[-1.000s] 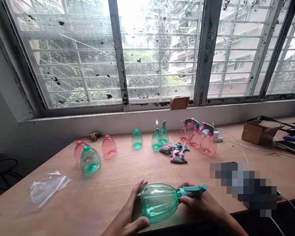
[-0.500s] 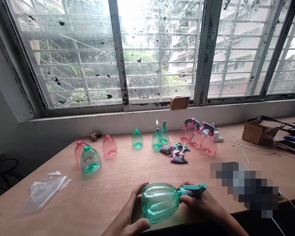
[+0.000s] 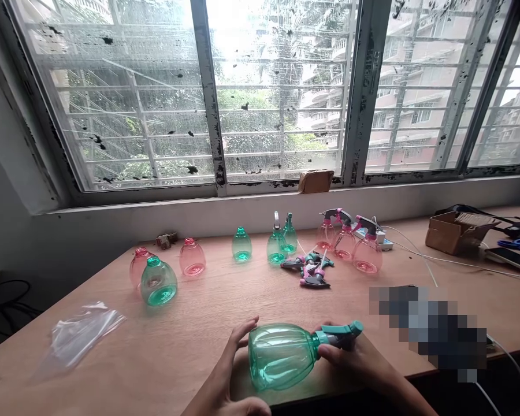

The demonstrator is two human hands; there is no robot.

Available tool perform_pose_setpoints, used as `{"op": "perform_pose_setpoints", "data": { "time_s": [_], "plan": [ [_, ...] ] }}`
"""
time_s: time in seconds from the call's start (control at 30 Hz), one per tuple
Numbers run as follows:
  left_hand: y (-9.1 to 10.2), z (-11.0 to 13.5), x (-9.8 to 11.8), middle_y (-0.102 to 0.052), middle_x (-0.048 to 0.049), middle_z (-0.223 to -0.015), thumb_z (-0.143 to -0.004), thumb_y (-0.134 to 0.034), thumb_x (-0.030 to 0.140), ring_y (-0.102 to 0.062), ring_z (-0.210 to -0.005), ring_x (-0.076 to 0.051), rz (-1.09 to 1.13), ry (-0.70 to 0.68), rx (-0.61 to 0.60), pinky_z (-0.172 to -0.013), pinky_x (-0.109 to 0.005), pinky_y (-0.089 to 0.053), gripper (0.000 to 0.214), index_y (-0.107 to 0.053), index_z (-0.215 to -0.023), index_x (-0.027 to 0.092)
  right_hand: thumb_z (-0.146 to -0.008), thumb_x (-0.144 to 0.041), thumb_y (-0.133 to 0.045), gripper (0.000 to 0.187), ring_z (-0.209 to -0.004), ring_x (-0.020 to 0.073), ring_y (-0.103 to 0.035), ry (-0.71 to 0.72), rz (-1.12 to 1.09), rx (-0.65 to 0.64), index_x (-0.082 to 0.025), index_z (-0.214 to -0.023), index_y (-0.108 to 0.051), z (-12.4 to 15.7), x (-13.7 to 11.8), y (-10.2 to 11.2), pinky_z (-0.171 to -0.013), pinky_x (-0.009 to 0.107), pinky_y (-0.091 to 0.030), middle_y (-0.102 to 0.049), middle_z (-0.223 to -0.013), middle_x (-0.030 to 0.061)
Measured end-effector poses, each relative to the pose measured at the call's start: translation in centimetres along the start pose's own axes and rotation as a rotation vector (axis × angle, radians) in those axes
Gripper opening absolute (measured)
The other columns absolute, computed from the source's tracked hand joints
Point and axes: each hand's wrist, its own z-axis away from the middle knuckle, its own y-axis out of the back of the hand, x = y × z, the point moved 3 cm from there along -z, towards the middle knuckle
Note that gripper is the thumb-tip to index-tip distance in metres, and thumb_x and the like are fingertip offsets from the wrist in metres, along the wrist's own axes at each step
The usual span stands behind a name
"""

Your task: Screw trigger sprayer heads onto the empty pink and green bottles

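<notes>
A green spray bottle (image 3: 281, 356) lies on its side in the air above the table's front edge, its spray head pointing right. My right hand (image 3: 351, 352) grips it at the collar and trigger head, thumb on the near side. Beside the bottle's base is my left hand (image 3: 229, 375), thumb and fingers spread apart; whether a fingertip still touches the plastic I cannot tell. Beyond the bottle lies a pile of loose spray heads (image 3: 314, 268) in pink, grey and green.
Headless bottles, a green one (image 3: 159, 283) and a pink one (image 3: 193, 258) among them, stand left. Behind the pile are bottles with heads, including a pink spray bottle (image 3: 367, 254). A plastic bag (image 3: 84, 335) lies left; a cardboard box (image 3: 453, 234) and cables are right.
My left thumb has moved down and away from the bottle's base, and the left fingers have loosened from it. The right hand keeps its grip, and the bottle is almost still.
</notes>
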Motion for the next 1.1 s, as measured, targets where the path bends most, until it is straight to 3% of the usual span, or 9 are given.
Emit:
{"op": "perform_pose_setpoints", "data": {
  "time_s": [0.1,0.17,0.33,0.47,0.6,0.73,0.8,0.93,1.1],
  "plan": [
    [0.2,-0.2,0.0,-0.033,-0.0098,-0.163,-0.086,-0.059,0.071,-0.033,-0.147,-0.037,0.084,0.037,0.011,-0.119,-0.051,-0.031,0.083,-0.029,-0.153,0.033,-0.078,-0.045,-0.077,0.029,-0.072,0.0197,-0.061,-0.005,0.055,-0.015,-0.019,-0.091,-0.071,-0.1,-0.3,0.1,-0.066,0.028,-0.044,-0.072,-0.078,0.0015],
    [0.3,-0.3,-0.1,-0.037,-0.0090,-0.161,-0.093,-0.050,0.066,-0.033,-0.148,-0.035,0.070,0.068,0.013,-0.121,-0.050,-0.028,0.069,-0.034,-0.151,0.032,-0.077,-0.044,-0.078,0.028,-0.073,0.0200,-0.061,-0.005,0.067,-0.010,-0.020,-0.090,-0.071,-0.1,-0.5,0.1,-0.067,0.028,-0.045,-0.072,-0.079,0.0014],
    [-0.1,0.1,0.4,-0.038,-0.0069,-0.161,-0.090,-0.067,0.051,-0.041,-0.144,-0.034,0.107,0.039,-0.093,-0.116,-0.047,-0.040,0.071,-0.033,-0.151,0.036,-0.074,-0.050,-0.079,0.035,-0.060,0.0158,-0.055,-0.026,-0.045,0.019,-0.019,-0.089,-0.070,0.1,-0.2,-0.2,-0.056,0.027,-0.041,-0.069,-0.071,0.0000],
    [-0.1,0.5,1.2,-0.031,-0.0016,-0.165,-0.085,-0.077,0.034,-0.023,-0.153,-0.031,-0.079,-0.029,0.032,-0.126,-0.046,-0.019,0.077,-0.036,-0.150,0.040,-0.072,-0.053,-0.080,0.040,-0.060,0.0151,-0.054,-0.058,-0.123,0.026,-0.018,-0.088,-0.070,0.2,-0.2,-0.4,-0.058,0.027,-0.042,-0.071,-0.075,0.0017],
    [-0.2,0.4,0.6,-0.027,-0.0068,-0.167,-0.082,-0.077,0.050,-0.029,-0.151,-0.034,0.005,0.019,0.010,-0.124,-0.048,-0.026,0.094,-0.022,-0.156,0.036,-0.074,-0.053,-0.078,0.039,-0.066,0.0176,-0.057,-0.034,-0.027,-0.009,-0.018,-0.090,-0.072,0.3,-1.2,-0.4,-0.062,0.028,-0.044,-0.069,-0.076,0.0016],
    [0.3,0.0,-0.3,-0.028,-0.0087,-0.167,-0.093,-0.053,0.064,-0.022,-0.154,-0.034,0.009,0.098,-0.007,-0.125,-0.053,-0.020,0.078,-0.023,-0.157,0.030,-0.074,-0.050,-0.077,0.035,-0.070,0.0196,-0.059,0.003,0.076,-0.033,-0.020,-0.091,-0.073,0.3,-1.8,-0.4,-0.063,0.028,-0.045,-0.068,-0.077,0.0012],
    [0.3,-0.1,-0.2,-0.031,-0.0073,-0.166,-0.094,-0.056,0.059,-0.022,-0.154,-0.034,-0.014,0.124,-0.003,-0.126,-0.052,-0.017,0.072,-0.030,-0.155,0.031,-0.074,-0.051,-0.077,0.036,-0.068,0.0195,-0.060,-0.017,0.026,-0.026,-0.020,-0.091,-0.073,0.3,-1.6,-0.5,-0.062,0.028,-0.045,-0.068,-0.076,0.0010],
    [-0.2,0.2,1.2,-0.037,-0.0066,-0.162,-0.087,-0.071,0.053,-0.037,-0.147,-0.035,0.105,0.062,-0.016,-0.120,-0.048,-0.035,0.077,-0.035,-0.153,0.034,-0.073,-0.053,-0.079,0.037,-0.072,0.0225,-0.063,-0.022,-0.078,0.006,-0.020,-0.087,-0.071,0.4,-1.3,-0.7,-0.067,0.031,-0.047,-0.072,-0.078,0.0035],
    [-0.4,0.5,1.5,-0.037,-0.0082,-0.162,-0.082,-0.077,0.051,-0.033,-0.149,-0.036,0.124,0.040,0.009,-0.124,-0.051,-0.023,0.086,-0.033,-0.154,0.034,-0.077,-0.051,-0.077,0.034,-0.063,0.0179,-0.057,-0.011,-0.089,-0.059,-0.021,-0.092,-0.072,0.5,-1.9,-0.8,-0.059,0.028,-0.043,-0.068,-0.072,0.0002]
  ]
}}
